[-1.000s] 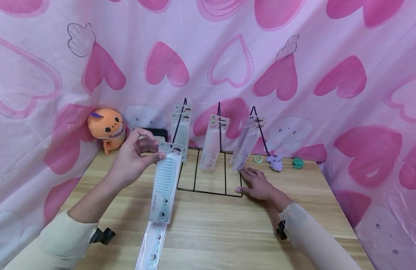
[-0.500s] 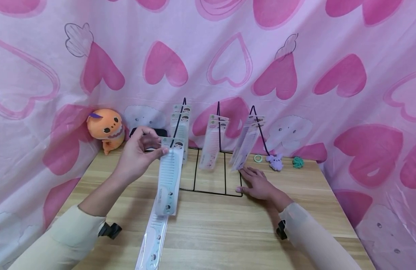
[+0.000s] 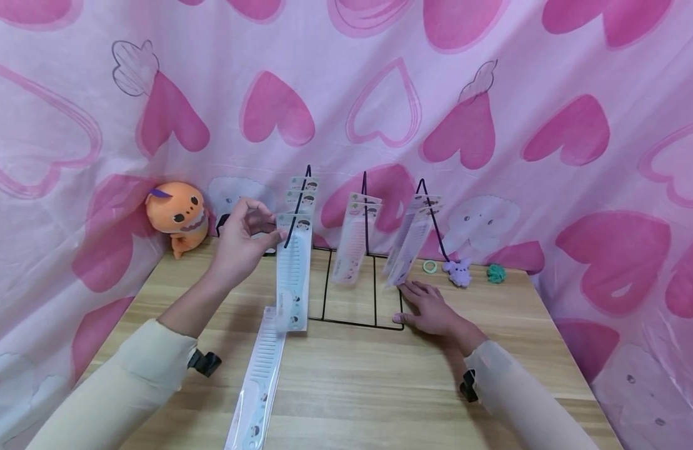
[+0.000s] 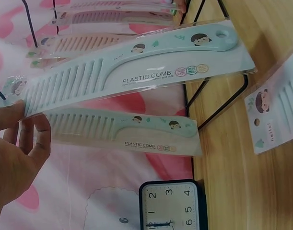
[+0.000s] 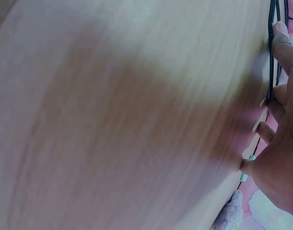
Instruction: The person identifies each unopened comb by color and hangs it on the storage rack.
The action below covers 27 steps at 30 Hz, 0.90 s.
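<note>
My left hand (image 3: 242, 244) pinches the top card of a packaged pale blue comb (image 3: 292, 281) between thumb and fingers. The tip of the black wire rack's left hook (image 3: 290, 237) shows in front of that card. Behind it on the same hook hang more packaged combs (image 3: 307, 199). Pinkish packaged combs (image 3: 352, 247) hang from the middle hook, and purplish packaged combs (image 3: 410, 240) from the right one. At the rack's front right corner, my right hand (image 3: 430, 309) rests on the table with spread fingers, its thumb on the base wire (image 5: 271, 57).
Below my left hand, packaged combs (image 3: 256, 381) lie on the wooden table (image 3: 408, 387). An orange plush toy (image 3: 177, 215) sits back left, near a square clock (image 4: 171, 206). To the right are a pale green ring (image 3: 430, 266), a purple plush (image 3: 458, 273) and a green ball (image 3: 496, 272).
My left hand has moved forward, up and slightly right with the comb, and the hook's tip now shows in front of its card. My right hand has stayed in place.
</note>
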Available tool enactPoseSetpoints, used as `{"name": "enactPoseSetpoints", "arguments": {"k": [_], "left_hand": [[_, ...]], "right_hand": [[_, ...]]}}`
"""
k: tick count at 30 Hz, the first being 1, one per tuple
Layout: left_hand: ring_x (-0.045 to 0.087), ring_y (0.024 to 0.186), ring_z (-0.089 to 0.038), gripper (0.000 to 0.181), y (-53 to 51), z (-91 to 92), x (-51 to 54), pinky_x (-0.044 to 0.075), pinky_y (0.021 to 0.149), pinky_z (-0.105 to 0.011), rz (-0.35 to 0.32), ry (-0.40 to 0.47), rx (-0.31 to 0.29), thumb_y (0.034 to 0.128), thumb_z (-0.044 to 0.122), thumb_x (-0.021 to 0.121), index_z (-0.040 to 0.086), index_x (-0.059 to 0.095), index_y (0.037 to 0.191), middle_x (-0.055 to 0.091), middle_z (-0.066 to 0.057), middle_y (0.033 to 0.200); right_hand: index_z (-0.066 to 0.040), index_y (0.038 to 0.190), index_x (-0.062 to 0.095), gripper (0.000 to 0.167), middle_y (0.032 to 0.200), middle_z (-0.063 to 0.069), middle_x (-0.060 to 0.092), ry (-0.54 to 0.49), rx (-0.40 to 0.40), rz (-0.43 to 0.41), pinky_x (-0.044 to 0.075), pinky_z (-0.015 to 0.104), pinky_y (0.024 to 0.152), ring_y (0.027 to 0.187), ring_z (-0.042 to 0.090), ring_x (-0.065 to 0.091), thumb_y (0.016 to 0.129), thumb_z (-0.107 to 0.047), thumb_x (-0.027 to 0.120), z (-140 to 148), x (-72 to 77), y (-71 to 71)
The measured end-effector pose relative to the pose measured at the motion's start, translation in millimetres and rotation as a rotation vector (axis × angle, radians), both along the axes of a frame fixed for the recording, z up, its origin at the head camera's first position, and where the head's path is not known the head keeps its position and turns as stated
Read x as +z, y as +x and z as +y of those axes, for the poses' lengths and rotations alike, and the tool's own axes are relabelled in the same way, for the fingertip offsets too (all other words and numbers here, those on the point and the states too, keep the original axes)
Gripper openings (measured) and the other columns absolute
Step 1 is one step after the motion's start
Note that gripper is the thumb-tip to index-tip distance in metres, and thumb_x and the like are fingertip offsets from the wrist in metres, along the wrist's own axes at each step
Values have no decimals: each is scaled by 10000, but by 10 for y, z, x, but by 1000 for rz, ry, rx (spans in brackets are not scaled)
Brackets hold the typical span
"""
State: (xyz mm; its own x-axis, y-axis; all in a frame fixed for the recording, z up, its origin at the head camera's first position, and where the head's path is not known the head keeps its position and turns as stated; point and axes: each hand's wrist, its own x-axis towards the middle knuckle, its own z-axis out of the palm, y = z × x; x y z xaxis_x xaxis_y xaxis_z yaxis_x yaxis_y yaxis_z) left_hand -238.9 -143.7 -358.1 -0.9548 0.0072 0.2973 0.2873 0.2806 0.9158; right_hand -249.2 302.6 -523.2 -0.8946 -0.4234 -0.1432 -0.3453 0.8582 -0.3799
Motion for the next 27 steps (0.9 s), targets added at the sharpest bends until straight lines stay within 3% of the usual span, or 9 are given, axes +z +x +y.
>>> {"name": "enactPoseSetpoints", "arguments": {"k": [6, 16, 27], "left_hand": [[729, 1114, -212, 421, -121, 31, 9, 602, 841, -187, -21, -5, 32, 982, 61, 840, 121, 510, 1236, 755, -95, 1194], [747, 1097, -192, 413, -247, 62, 18, 630, 814, -186, -3, 33, 35, 981, 51, 835, 115, 517, 1237, 756, -77, 1163], [747, 1215, -269, 368, -337, 93, 18, 630, 948, -273, -22, -4, 80, 1004, 88, 824, 172, 537, 1218, 763, -104, 1275]], "right_hand": [[-113, 1749, 316, 932, 1815, 203, 309, -3, 0, 0, 134, 757, 1359, 1679, 511, 229, 1042, -573, 714, -16, 17, 14], [-98, 1743, 329, 921, 1803, 225, 326, 8, 9, 13, 145, 764, 1355, 1668, 516, 253, 1043, -545, 726, -22, 24, 9], [-111, 1748, 322, 939, 1811, 216, 313, 6, 8, 1, 135, 749, 1361, 1669, 517, 244, 1037, -581, 716, -13, 10, -7]]}}
